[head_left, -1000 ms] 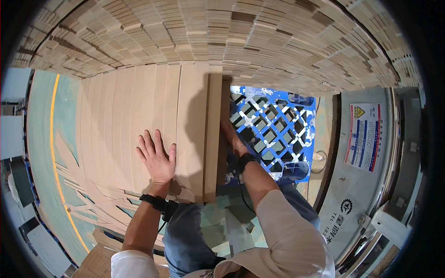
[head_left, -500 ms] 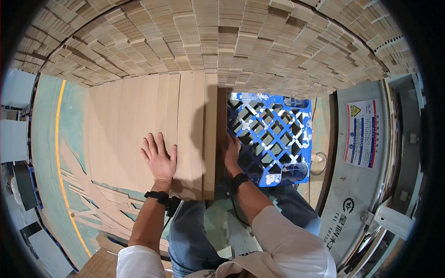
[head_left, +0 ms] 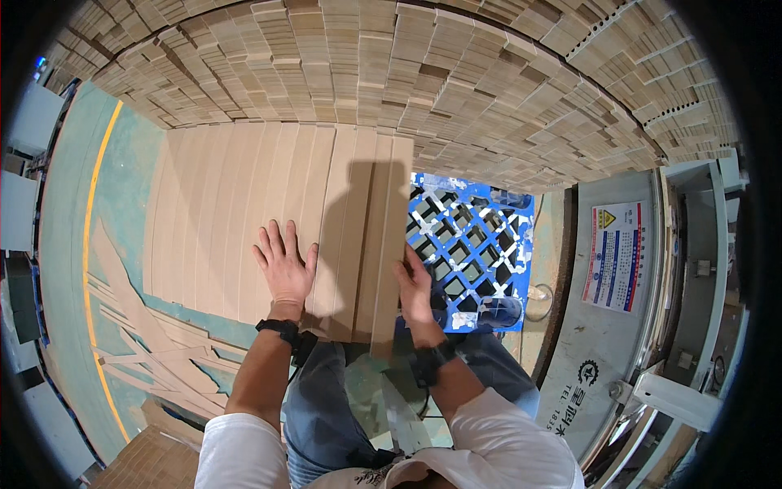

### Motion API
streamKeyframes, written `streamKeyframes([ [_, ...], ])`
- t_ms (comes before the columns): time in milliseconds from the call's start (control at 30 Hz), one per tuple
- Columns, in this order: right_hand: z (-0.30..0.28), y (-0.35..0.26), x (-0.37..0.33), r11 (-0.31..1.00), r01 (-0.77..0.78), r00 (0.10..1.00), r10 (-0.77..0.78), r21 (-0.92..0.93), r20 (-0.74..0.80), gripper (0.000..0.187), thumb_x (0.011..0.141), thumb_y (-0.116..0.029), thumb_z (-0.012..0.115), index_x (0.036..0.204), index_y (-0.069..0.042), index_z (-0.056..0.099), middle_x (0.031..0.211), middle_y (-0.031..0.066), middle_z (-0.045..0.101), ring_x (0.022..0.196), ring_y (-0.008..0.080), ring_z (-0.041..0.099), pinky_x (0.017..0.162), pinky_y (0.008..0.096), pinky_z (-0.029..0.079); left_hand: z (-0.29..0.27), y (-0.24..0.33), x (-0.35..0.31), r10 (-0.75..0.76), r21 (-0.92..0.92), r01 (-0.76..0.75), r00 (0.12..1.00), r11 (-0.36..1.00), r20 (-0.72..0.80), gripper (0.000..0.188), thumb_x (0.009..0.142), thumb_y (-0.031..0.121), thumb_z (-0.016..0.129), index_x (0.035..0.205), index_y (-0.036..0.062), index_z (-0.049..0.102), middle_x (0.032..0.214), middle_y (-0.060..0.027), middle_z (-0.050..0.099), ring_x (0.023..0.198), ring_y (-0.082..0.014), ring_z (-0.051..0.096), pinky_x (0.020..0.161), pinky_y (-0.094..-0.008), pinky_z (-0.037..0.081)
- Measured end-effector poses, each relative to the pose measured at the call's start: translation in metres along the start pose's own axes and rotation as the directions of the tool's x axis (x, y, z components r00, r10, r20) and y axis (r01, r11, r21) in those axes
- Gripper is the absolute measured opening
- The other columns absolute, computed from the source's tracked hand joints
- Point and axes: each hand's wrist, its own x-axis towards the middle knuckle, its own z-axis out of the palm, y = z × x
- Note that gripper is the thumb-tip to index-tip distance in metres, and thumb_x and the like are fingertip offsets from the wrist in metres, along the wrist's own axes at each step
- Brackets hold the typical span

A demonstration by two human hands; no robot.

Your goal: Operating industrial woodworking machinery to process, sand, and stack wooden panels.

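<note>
Skew risk at the outermost board (head_left: 395, 220)

Head view: the outermost board lies at the right end of the board row (head_left: 220, 212), its near end jutting out, beside a blue pallet (head_left: 505, 312); uneven pushing could skew it; the right hand (head_left: 417, 287), half-open, touches its edge, though whether it grips I cannot tell; the left hand (head_left: 287, 267) rests spread flat on the row, grasping nothing.

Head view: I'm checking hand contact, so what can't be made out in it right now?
All in the head view:
Left hand: palm, hidden face down on the brown boards.
Right hand: some fingers, hidden by the hand itself, so its grip is unclear.
Blue pallet: whether it continues leftward, hidden by the boards.
Stacked strips: top, cut off by the upper edge.
Printed sheet: fine lines, too small.
</note>
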Motion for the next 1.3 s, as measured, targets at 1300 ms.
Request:
streamKeyframes([
  [1300, -0.419, -0.257, -0.720, 0.176, -0.843, 0.383, -0.470, -0.509, -0.796, 0.051, 0.080, -0.038, 0.055, 0.122, -0.011, 0.045, 0.134, 0.0165, 0.031, 0.126, 0.0349, 0.024, 0.101, 0.0515, 0.021, -0.236, 0.523, -0.275, 0.910, -0.965, -0.239, 0.367, -0.108, -0.192, 0.028, 0.081, 0.011, 0.056, 0.107, 0.0009, 0.055, 0.109, -0.0116, 0.054, 0.103, -0.0234, 0.050, 0.089, -0.0317, 0.037],
])
